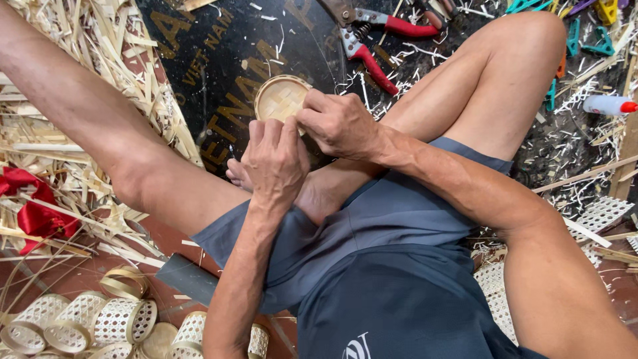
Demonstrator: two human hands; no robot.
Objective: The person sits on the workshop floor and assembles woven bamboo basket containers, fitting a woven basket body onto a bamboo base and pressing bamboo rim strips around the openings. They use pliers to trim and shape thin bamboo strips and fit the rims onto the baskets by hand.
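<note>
Both hands pinch rim of small round woven bamboo lid [279,98] over black mat | left hand [274,159], right hand [339,123] fingers closed on it | weave complete, rim being worked | finished woven cylinders [100,322] nearby

Basket's [279,98] near rim behind fingers [312,119]

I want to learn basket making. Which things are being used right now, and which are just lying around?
In use:
left hand
right hand
small round woven basket, held by both

Lying around:
red-handled pruning shears
white glue bottle
red ribbon
finished woven rings
bamboo strips
</note>
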